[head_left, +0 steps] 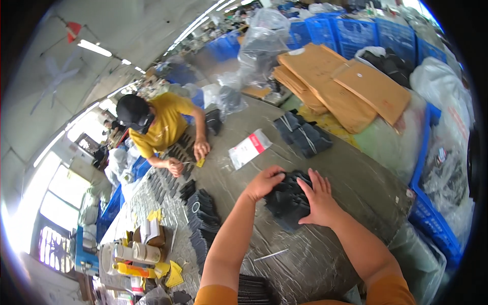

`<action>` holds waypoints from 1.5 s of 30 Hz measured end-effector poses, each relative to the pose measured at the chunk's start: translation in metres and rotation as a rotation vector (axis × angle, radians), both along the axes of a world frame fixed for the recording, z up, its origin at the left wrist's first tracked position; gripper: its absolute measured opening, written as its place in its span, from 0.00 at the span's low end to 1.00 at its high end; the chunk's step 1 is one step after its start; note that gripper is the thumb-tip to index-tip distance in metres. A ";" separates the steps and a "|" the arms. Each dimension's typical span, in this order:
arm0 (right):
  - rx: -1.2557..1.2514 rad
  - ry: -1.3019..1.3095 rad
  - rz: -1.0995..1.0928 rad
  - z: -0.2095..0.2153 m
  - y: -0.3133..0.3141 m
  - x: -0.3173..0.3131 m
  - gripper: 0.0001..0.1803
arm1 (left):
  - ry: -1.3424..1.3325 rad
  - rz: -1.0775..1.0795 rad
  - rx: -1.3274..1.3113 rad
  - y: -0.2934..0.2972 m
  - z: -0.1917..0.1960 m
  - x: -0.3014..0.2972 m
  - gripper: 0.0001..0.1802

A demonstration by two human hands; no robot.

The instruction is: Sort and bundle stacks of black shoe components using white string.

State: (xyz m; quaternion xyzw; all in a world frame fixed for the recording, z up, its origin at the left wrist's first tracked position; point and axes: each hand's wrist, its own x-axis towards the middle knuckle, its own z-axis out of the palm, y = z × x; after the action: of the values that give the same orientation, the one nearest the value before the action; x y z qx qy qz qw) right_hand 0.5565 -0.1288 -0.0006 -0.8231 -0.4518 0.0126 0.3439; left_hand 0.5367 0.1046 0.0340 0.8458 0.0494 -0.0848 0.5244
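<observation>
A thick stack of black fabric pieces (285, 204) rests on the grey covered table in front of me, its layers uneven. My left hand (265, 183) is closed on its upper left edge, fingers curled. Against its right side lies my right hand (320, 201), open, with fingers spread and the thumb apart. Farther off is a tied black bundle (303, 133) bound with pale string. Beside that bundle lies a clear plastic packet (250, 148) with a white and red label. A thin white stick (271, 254) sits closer to me.
A person in a yellow shirt (170, 119) works across the table over small dark pieces. Left of my arm runs a row of black stacks (203, 223), with cups and a yellow bottle (133, 270) beyond. Brown paper bags (325, 84) and a blue crate (424, 175) border the right side.
</observation>
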 end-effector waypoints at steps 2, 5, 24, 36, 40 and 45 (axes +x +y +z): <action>0.016 -0.065 0.003 0.003 -0.002 -0.005 0.66 | -0.013 -0.094 -0.156 -0.002 0.011 -0.023 0.23; 0.051 -0.032 0.112 0.004 -0.007 -0.006 0.68 | -0.053 -0.051 -0.641 0.002 -0.003 -0.055 0.30; 0.105 0.028 0.086 0.003 -0.005 0.005 0.71 | -0.339 0.479 -0.696 -0.042 -0.054 -0.025 0.18; 0.032 -0.061 0.063 0.003 -0.016 0.008 0.70 | -0.269 0.274 -0.976 -0.056 -0.052 -0.041 0.48; -0.007 -0.017 0.076 0.012 -0.018 0.012 0.71 | -0.343 0.280 -0.615 -0.067 -0.052 -0.030 0.47; -0.018 -0.053 -0.006 0.009 -0.020 0.011 0.72 | -0.310 0.369 -0.944 -0.077 -0.044 -0.041 0.43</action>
State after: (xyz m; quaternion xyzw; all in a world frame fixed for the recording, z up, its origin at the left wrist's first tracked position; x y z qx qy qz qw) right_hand 0.5677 -0.1485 0.0082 -0.8276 -0.4581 -0.0062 0.3242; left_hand 0.4962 0.0273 -0.0097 0.4978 0.0755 0.1219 0.8554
